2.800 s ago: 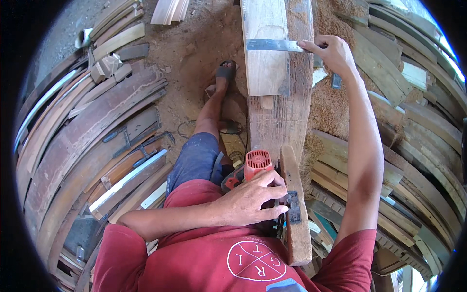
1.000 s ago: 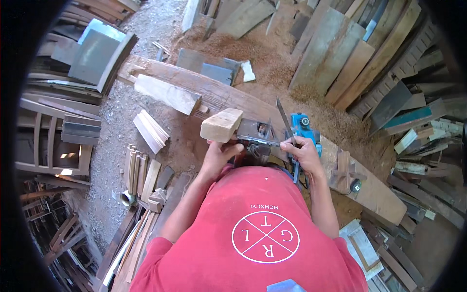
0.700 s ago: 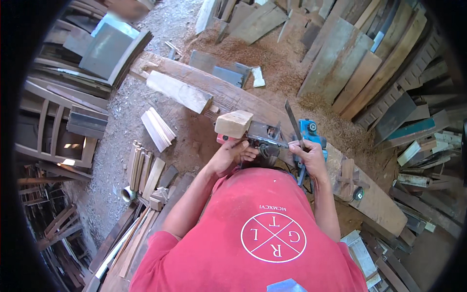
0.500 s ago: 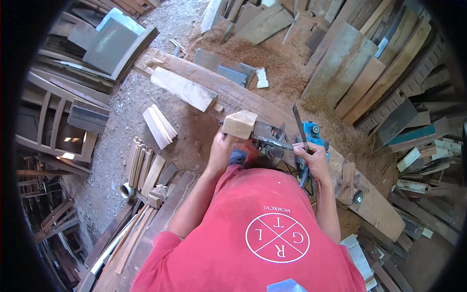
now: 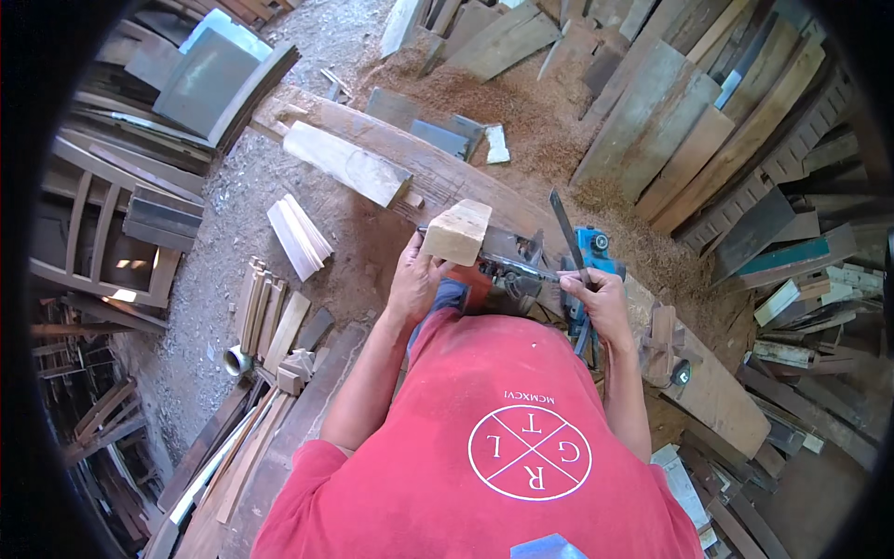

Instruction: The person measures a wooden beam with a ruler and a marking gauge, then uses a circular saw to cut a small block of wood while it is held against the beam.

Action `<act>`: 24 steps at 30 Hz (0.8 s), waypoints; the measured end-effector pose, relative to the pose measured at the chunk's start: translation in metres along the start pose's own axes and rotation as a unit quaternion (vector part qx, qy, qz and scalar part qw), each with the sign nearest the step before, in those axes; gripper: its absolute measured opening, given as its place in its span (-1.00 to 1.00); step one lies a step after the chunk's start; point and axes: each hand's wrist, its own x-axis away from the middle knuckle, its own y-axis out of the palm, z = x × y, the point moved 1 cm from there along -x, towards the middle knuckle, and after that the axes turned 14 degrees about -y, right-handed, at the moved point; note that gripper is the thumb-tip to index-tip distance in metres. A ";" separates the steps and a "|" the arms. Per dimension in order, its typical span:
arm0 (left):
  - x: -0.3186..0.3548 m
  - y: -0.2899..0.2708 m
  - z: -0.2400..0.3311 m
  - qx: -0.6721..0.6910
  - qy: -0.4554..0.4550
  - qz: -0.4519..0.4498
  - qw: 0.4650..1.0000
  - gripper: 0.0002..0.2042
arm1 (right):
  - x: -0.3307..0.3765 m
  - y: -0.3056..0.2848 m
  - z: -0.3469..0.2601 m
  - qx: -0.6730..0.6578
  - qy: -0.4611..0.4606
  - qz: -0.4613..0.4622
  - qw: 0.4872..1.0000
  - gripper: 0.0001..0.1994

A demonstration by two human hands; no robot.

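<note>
My left hand (image 5: pixel 415 278) grips a pale wooden block (image 5: pixel 458 233) from its lower left side, the thumb and fingers closed around it. The block is tilted, showing its cut end and upper face. In my right hand (image 5: pixel 599 303) is a thin dark metal bar (image 5: pixel 564 225), pinched near its lower end and pointing up and away; whether it is part of a square cannot be told. Between my hands sits a dark metal machine (image 5: pixel 512 265), its lower part hidden by my shirt. A blue power tool (image 5: pixel 592 244) stands just behind my right hand.
A long plank bench (image 5: pixel 494 200) runs diagonally beyond me, carrying a thick pale timber (image 5: pixel 346 163). Thin wood strips (image 5: pixel 300 238) lie to the left. Boards (image 5: pixel 647 121) lean at the right, beside sawdust. A wooden clamp-like piece (image 5: pixel 663 335) rests at the right.
The block in my left hand has tipped, so more of its upper face shows. My right hand keeps the metal bar in nearly the same place. The view has shifted slightly.
</note>
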 end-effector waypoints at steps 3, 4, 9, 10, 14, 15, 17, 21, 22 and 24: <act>0.000 -0.007 -0.002 -0.066 0.033 -0.005 0.997 -0.61 | -0.001 0.001 -0.005 -0.004 -0.001 -0.005 1.000 -0.72; 0.002 -0.004 -0.001 -0.026 0.024 -0.012 0.999 -0.62 | -0.001 0.001 -0.007 -0.002 -0.002 -0.005 1.000 -0.73; -0.001 -0.013 -0.004 0.034 0.001 -0.021 0.999 -0.64 | -0.001 0.001 -0.017 0.008 0.023 -0.009 1.000 -0.72; -0.001 -0.013 -0.005 0.025 0.009 -0.022 0.999 -0.63 | -0.001 -0.001 -0.016 -0.008 0.037 -0.011 0.999 -0.72; 0.000 -0.015 -0.005 -0.053 0.007 -0.004 0.999 -0.61 | 0.000 -0.001 -0.005 -0.060 0.014 -0.011 0.998 -0.73; -0.001 -0.013 -0.007 -0.053 0.003 -0.005 0.999 -0.61 | 0.001 -0.004 -0.003 -0.061 0.016 -0.008 0.998 -0.73; 0.001 -0.004 -0.006 0.004 0.017 -0.006 1.000 -0.61 | 0.003 -0.010 -0.010 -0.015 0.052 -0.021 0.998 -0.70; 0.009 -0.001 -0.003 0.069 0.017 -0.009 0.997 -0.63 | -0.002 -0.037 -0.015 0.143 -0.014 -0.054 0.988 -0.54; 0.008 -0.002 -0.005 -0.026 0.032 -0.009 0.999 -0.63 | -0.004 -0.040 -0.017 0.143 -0.005 -0.050 0.988 -0.54; 0.008 0.000 -0.006 -0.120 0.041 -0.012 0.992 -0.64 | -0.009 -0.046 -0.023 0.228 -0.032 -0.058 0.971 -0.48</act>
